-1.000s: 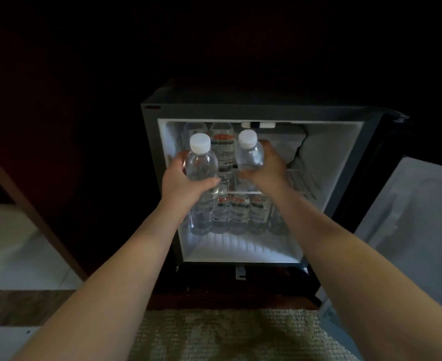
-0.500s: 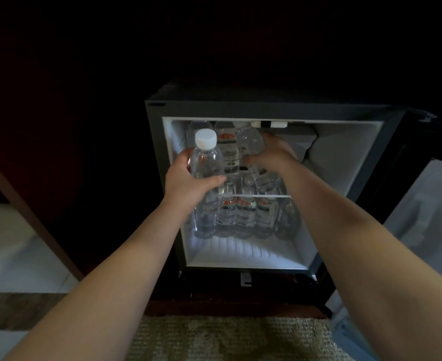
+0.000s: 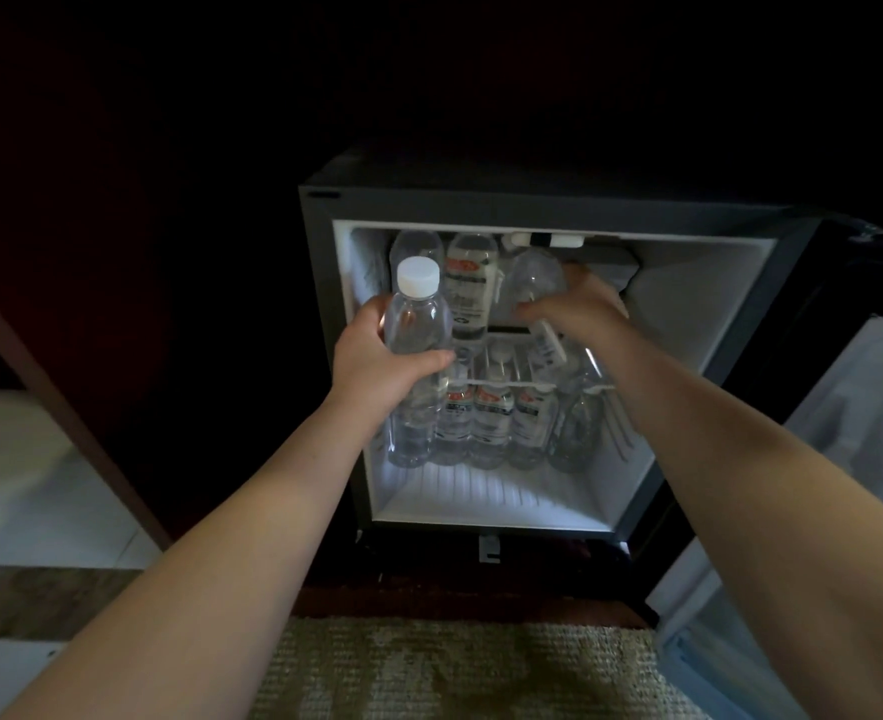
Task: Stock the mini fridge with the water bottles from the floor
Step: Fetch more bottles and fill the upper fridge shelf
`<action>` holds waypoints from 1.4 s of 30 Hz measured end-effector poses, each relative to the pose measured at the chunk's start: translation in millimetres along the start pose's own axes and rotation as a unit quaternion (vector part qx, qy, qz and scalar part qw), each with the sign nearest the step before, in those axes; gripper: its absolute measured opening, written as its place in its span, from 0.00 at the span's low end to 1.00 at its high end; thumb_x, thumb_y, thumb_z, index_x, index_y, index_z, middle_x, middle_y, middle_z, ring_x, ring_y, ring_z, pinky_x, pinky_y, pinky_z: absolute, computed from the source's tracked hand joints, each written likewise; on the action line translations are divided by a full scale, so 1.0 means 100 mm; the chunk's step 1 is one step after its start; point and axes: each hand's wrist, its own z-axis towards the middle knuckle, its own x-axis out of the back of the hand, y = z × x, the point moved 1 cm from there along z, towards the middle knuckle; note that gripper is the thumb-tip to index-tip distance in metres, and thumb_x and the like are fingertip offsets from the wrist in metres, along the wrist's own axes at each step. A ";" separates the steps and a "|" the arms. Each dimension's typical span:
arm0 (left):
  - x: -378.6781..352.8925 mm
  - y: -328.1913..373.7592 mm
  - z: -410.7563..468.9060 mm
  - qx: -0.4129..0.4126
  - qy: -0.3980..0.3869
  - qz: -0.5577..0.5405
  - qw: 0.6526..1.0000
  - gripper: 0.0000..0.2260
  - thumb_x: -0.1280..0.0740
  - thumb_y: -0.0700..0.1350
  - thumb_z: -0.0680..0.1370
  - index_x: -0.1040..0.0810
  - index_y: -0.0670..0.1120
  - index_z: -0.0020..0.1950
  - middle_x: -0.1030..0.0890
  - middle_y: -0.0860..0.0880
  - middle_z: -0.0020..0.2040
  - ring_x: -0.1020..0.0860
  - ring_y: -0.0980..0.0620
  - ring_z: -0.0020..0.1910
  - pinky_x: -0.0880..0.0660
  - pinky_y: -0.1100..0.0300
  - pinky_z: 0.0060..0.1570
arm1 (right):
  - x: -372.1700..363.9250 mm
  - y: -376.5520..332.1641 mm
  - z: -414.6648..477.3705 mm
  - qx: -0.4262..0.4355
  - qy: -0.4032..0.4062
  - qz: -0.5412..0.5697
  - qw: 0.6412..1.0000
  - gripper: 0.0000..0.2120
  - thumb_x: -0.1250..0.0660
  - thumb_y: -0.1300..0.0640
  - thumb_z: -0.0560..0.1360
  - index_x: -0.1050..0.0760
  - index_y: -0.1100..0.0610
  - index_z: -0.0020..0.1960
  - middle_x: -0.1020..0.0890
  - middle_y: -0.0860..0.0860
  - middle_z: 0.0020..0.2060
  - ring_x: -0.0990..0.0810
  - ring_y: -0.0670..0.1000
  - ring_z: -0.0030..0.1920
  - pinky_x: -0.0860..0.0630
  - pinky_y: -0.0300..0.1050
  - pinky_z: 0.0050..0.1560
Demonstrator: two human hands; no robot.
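Two bottles gripped: capped bottle [image 3: 416,324] in left hand [image 3: 377,368], tilted bottle [image 3: 535,275] in right hand [image 3: 571,309] inside mini fridge [image 3: 532,207].

The left forearm [image 3: 210,563] and right forearm [image 3: 740,485] are bare, uncovered from frame edge to wrist, both plain and smooth-surfaced. The left hand [image 3: 377,366] is bare, with thumb and back of hand showing. The right hand [image 3: 579,309] is bare too, seen from the back, fingers mostly hidden. Light is low: nails and fine marks are too dim to tell.
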 end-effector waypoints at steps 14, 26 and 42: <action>-0.15 -0.09 0.14 -0.013 -0.014 0.002 1.000 0.31 0.20 0.44 0.61 0.28 0.53 0.61 0.19 0.51 0.55 0.21 0.51 0.55 0.24 0.47 0.57 | -0.27 0.10 0.34 -0.068 0.063 0.272 0.958 0.39 0.26 0.44 0.65 0.36 0.56 0.71 0.26 0.53 0.64 0.26 0.55 0.63 0.28 0.46 0.61; -0.07 -0.15 0.14 -0.012 -0.006 0.002 1.000 0.28 0.21 0.42 0.62 0.26 0.51 0.59 0.19 0.52 0.53 0.21 0.53 0.53 0.24 0.55 0.54 | -0.56 0.34 0.23 -0.005 -0.030 0.209 0.977 0.45 0.22 0.60 0.65 0.45 0.50 0.73 0.26 0.54 0.65 0.26 0.55 0.64 0.27 0.56 0.64; -0.04 -0.17 0.14 0.003 0.007 0.003 1.000 0.33 0.20 0.42 0.62 0.28 0.48 0.64 0.20 0.51 0.55 0.21 0.52 0.55 0.24 0.50 0.59 | -0.71 0.25 0.12 0.037 -0.017 0.218 0.975 0.42 0.24 0.58 0.68 0.46 0.52 0.73 0.24 0.51 0.61 0.25 0.54 0.63 0.26 0.52 0.62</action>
